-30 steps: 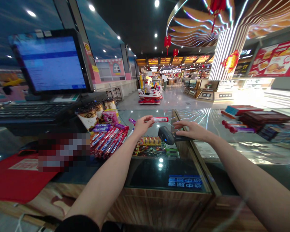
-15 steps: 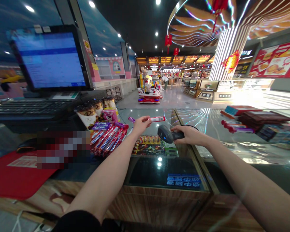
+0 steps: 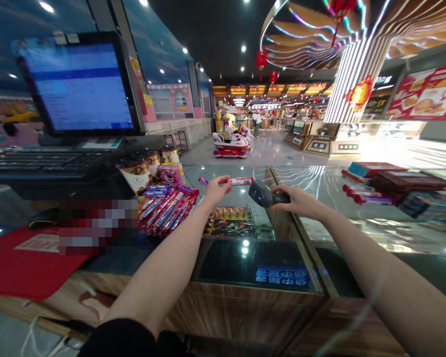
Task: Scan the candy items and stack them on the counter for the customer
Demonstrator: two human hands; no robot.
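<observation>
My left hand [image 3: 217,189] pinches a thin red and white candy roll [image 3: 240,181] by its left end, above the glass counter. A purple roll [image 3: 203,181] pokes out to the left of the same hand. My right hand [image 3: 290,201] is wrapped round the handle of a black barcode scanner [image 3: 260,193]; its head points left, close to the roll's right end. Left of my left forearm lies a pile of red Mentos packs [image 3: 167,212], with purple packs [image 3: 156,191] at its back.
A monitor [image 3: 82,87] and keyboard [image 3: 44,161] stand at the left, beside several lidded cups [image 3: 134,174]. Boxes and brown packs [image 3: 412,182] lie at the right, near purple-red rolls [image 3: 367,198]. A distant person [image 3: 256,121] bends beyond the counter.
My right hand has shifted slightly to the right and up with the scanner, whose head now sits closer to the roll's height. The camera view has shifted a little. My left hand still holds the roll.
</observation>
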